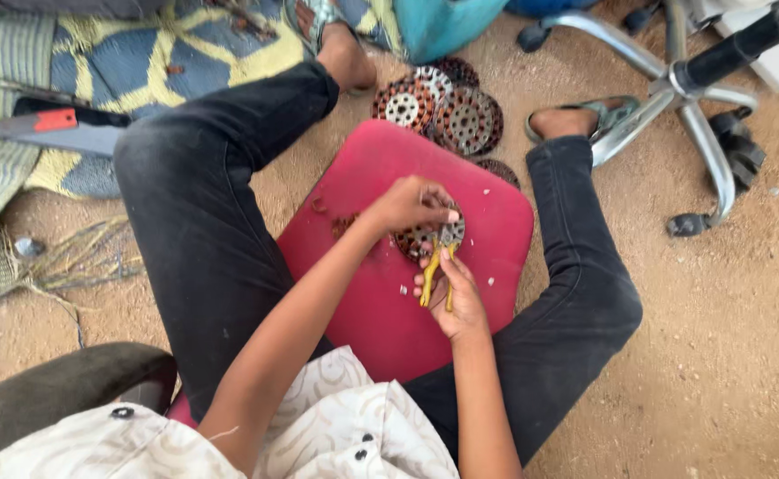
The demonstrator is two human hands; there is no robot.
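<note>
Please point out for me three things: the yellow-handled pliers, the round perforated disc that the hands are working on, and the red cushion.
yellow-handled pliers [434, 282]: head view, on the yellow handles.
round perforated disc [411, 241]: head view, on its lower left edge.
red cushion [363, 302]: head view, on a bare part of its top.

Rusty perforated metal disc [425, 238], matt red cushion [380, 302]

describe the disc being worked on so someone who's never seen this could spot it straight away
Find the red cushion between the seated person's knees. On it lies one perforated metal disc, under the left hand, with yellow-handled pliers biting its edge. The other discs are piled on the dirt beyond the cushion.
</note>
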